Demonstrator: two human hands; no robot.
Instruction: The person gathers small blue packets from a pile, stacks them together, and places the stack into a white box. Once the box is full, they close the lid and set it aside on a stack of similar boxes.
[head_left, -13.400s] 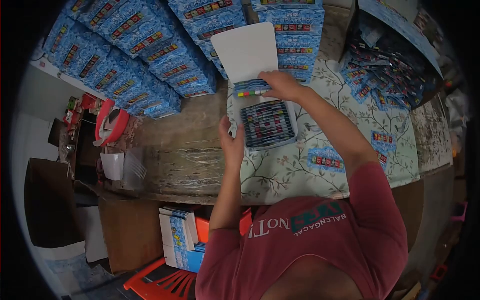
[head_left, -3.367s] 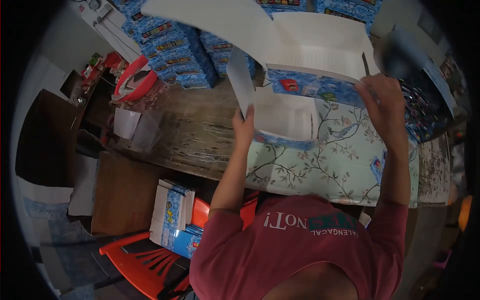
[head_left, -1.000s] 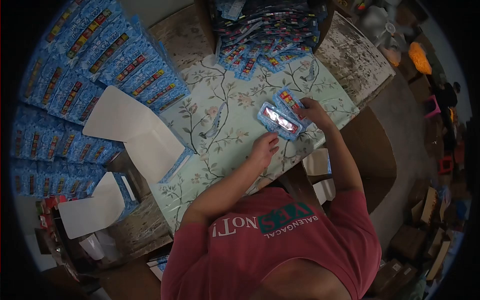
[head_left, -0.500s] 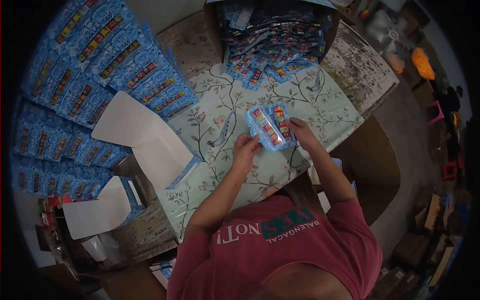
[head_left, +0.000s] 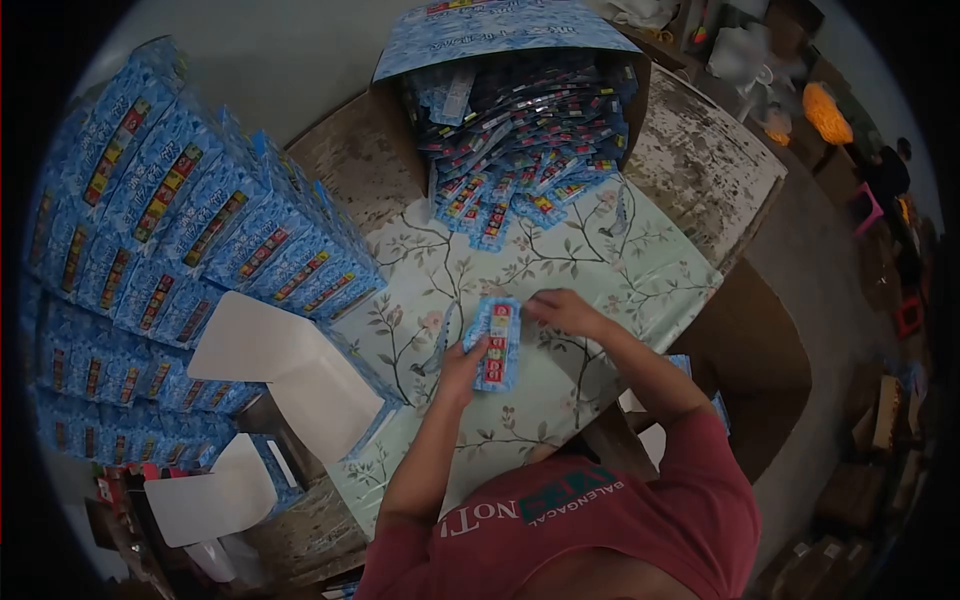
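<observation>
My left hand [head_left: 464, 368] grips blue packets [head_left: 497, 345] with a strip of coloured squares, one overlapping another, above the floral tablecloth. Its thumb lies over their left side. Just right of the packets' top edge is my right hand [head_left: 560, 309], its fingers bent close together; whether anything small is between them cannot be made out. Beyond my hands, a large open carton [head_left: 510, 38] lies on its side, and similar packets [head_left: 530, 150] spill from its mouth onto the cloth.
Blue printed boxes [head_left: 170, 190] stand stacked at the left. Open boxes with white flaps [head_left: 315, 390] lie in front of them. A brown carton [head_left: 765, 340] is at the table's right edge. An orange bundle [head_left: 826, 113] shows at the upper right.
The view has tilted up, so the table sits lower. The packets, earlier fanned between both hands, are now overlapped and upright in my left hand. My right hand has come off them.
</observation>
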